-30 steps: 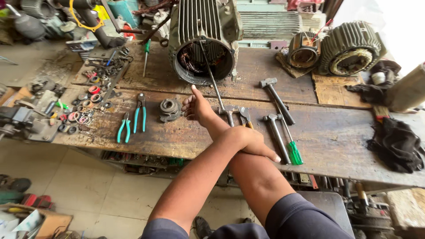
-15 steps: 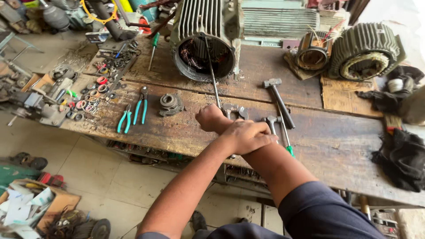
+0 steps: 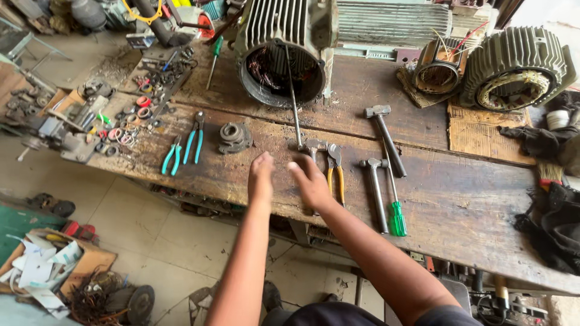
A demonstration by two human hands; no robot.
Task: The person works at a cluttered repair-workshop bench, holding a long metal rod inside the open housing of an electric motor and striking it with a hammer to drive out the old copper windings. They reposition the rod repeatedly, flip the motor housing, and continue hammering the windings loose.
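a: where are the two hands seen?

b: both are held over the near part of the wooden bench (image 3: 459, 199). the left hand (image 3: 261, 176) is stretched flat, its fingers open, and nothing is gripped. the right hand (image 3: 312, 181) is also open with fingers spread, and nothing is held in it.

a: what is found nearest to them?

b: just beside the right hand, the orange-handled pliers (image 3: 336, 172) are laid on the bench, and a small hammer (image 3: 312, 148) is placed just above the fingertips. a long metal rod (image 3: 293, 96) is leaned from that spot into the big motor housing (image 3: 283, 48).

a: and further away?

b: to the right, a second hammer (image 3: 374, 187), a green-handled screwdriver (image 3: 394, 202) and a black-handled hammer (image 3: 386, 139) are laid. to the left, a round metal part (image 3: 234, 136) and two blue-handled pliers (image 3: 184, 145) are seen.
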